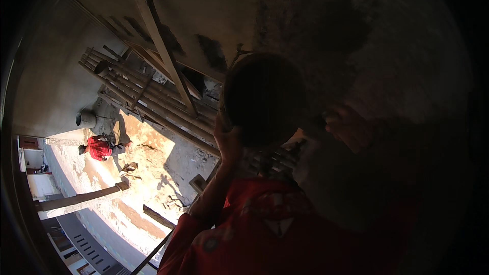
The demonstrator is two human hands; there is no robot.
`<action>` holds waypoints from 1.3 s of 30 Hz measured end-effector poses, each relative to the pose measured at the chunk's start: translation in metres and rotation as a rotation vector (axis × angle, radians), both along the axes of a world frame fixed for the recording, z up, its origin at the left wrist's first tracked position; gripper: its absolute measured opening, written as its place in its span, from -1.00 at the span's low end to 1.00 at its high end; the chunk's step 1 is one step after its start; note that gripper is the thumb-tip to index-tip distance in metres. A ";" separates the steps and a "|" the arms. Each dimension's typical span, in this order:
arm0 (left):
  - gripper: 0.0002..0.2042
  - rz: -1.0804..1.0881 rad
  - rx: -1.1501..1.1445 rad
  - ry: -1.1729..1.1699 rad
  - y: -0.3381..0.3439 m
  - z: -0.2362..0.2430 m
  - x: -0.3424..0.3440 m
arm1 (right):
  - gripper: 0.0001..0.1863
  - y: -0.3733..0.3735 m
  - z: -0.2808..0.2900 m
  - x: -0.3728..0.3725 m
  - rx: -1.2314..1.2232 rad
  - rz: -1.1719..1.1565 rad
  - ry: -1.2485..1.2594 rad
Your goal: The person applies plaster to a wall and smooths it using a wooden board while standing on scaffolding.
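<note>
A round, dark bucket [264, 97] is in front of me, beside the wall, with its inside too dark to make out. My left hand [228, 141] is closed on the bucket's near left edge, thumb toward its side. To the right of the bucket, in deep shadow, my right hand [350, 126] has its fingers curled. Something short and dark, perhaps a handle, shows at its fingertips on the bucket side, but its kind is hidden by the dark.
Bamboo-like poles [153, 104] form a scaffold at left, crossed by a slanting timber [160, 35]. A stained wall [214, 0] rises ahead. Down on the sunlit ground, a person in a red checked shirt [100, 148] is near a grey drum [86, 119]. A beam [81, 197] juts in lower left.
</note>
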State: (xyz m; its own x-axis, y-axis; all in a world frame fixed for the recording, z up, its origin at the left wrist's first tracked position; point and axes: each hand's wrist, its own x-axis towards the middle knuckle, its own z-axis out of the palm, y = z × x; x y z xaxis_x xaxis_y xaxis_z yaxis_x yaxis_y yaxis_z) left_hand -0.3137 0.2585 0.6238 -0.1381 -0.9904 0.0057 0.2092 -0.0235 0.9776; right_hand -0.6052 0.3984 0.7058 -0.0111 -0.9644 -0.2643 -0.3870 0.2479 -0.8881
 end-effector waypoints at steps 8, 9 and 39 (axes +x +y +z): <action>-0.29 0.073 -0.118 -0.156 0.003 -0.025 -0.005 | -0.76 -0.060 -0.066 0.103 0.493 -0.275 -0.797; -0.29 0.110 -0.167 -0.183 0.003 -0.031 -0.002 | -0.81 -0.070 -0.076 0.123 0.379 -0.388 -0.849; -0.50 -0.073 -0.151 -0.085 -0.031 -0.001 0.024 | -0.44 -0.087 -0.030 0.083 -0.168 0.511 1.116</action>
